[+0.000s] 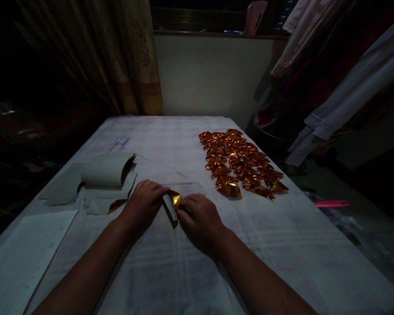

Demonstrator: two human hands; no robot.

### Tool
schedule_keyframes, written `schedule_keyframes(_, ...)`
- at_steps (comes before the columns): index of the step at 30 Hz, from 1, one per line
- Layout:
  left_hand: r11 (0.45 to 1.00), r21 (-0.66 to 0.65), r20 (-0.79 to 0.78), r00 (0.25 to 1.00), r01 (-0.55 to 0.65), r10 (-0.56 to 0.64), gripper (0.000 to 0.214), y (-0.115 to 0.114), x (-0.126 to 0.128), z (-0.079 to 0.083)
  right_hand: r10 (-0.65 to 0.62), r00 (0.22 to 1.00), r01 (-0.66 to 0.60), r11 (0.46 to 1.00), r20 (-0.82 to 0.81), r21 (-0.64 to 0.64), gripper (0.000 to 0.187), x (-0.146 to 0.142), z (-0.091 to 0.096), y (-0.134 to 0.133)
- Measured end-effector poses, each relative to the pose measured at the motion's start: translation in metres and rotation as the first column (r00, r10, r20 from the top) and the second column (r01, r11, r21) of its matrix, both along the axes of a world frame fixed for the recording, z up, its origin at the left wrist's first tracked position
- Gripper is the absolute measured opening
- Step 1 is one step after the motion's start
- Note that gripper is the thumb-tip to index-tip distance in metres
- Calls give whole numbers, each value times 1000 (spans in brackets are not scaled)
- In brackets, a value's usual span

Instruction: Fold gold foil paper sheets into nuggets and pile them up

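Note:
Between my hands, just above the table, is a partly folded piece of gold foil paper, its shiny side showing in the middle and its pale backing along the near edge. My left hand pinches its left end with thumb and fingers. At the other end, my right hand grips the paper with curled fingers. Left of my left hand lie curled sheets of the same paper, pale side up. To the right, several rows of folded gold paper pieces sit packed together.
A pale checked cloth covers the table. A white sheet lies at the near left. Behind stand a curtain and a wall. Clothes hang at the right, above a pink-handled object beyond the table edge.

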State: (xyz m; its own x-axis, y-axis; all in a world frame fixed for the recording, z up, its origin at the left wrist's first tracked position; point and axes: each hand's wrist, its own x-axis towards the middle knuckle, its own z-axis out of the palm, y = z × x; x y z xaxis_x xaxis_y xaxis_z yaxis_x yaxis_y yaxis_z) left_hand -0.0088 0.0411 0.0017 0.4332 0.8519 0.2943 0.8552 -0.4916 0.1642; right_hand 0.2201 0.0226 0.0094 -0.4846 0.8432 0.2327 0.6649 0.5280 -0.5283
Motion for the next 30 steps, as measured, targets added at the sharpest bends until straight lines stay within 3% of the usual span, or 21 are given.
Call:
schedule_keyframes(4, 999, 32, -65, 998, 20, -17, 31, -8, -1, 6, 41, 999, -41, 999, -26, 6, 7, 2, -1, 1)
schedule_keyframes(6, 997, 76, -97, 995, 34, -26, 27, -13, -2, 9, 2, 1000, -2, 1000, -18, 5, 7, 5, 0, 1)
schedule_keyframes(9, 986, 155, -113, 993, 56, -39, 24, -23, -1, 12, -69, 998, 69, 996, 13, -47, 10, 10, 2, 2)
schedule_keyframes(12, 975, 197, -122, 990, 100, -76, 24, -33, 3, 12, -25, 999, 29, 994, 31, -110, 16, 13, 6, 3)
schedule_keyframes(17, 981, 154, -97, 990, 119, -105, 19, -43, 10, 8, 192, 981, -190, 974, 1, -123, 19, 14, 11, 4)
schedule_keyframes(20, 980, 170, -84, 993, 99, -85, 15, -47, 11, 6, 219, 974, -226, 959, -55, -171, 14, 19, 12, 5)
schedule_keyframes(22, 980, 172, -79, 993, 95, -82, 14, -49, 12, 5, 229, 970, -241, 951, -82, -195, 31, 22, 11, 7)
schedule_keyframes(24, 986, 150, -57, 996, 72, -64, 15, -52, 13, 5, 232, 970, -241, 950, -67, -197, 37, 25, 8, 9)
schedule_keyframes(27, 998, 59, 5, 1000, 9, -10, 16, -54, 15, 6, 165, 986, -159, 968, 11, -194, 11, 24, 3, 12)
schedule_keyframes(30, 996, -68, 73, 995, -59, 63, 17, -51, 18, 7, 52, 997, -40, 982, 57, -186, 10, 20, 0, 13)
